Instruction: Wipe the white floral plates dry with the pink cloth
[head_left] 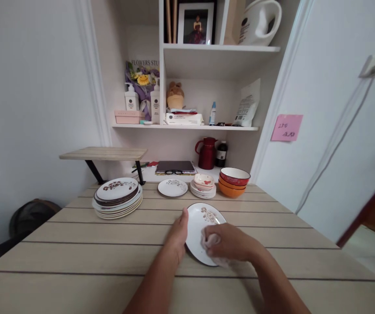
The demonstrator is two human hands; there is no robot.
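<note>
A: From the head view, what do the containers hold?

B: The red bowl (235,177) nests in the orange bowls (231,192) at the table's (86,257) back right. Just beside, small dishes (204,181) sit on saucers (203,194). The jug (206,153) and dark bottle (221,153) stand together behind; their contents are hidden.

A: And the other crockery?

B: A plate stack (118,204) stands at the back left, with a far plate (173,188) lying flat between it and the saucers.

A: Any writing?

B: "FLOWERS STU" shows on the bouquet's wrap (143,63), cut off by the shelf upright. The pink note (287,127) on the right wall reads "250" above a handwritten scrawl. The labels on the pump bottles (131,99) are too small to read.

A: Where is the plate (194,229)?

B: At the table's near middle, between both hands. The left hand (177,235) grips its left rim, thumb up along the edge. The right hand (231,242) is bunched around a white cloth (212,240), pressing it to the plate's lower right, forearm slanting in from the near right.
</note>
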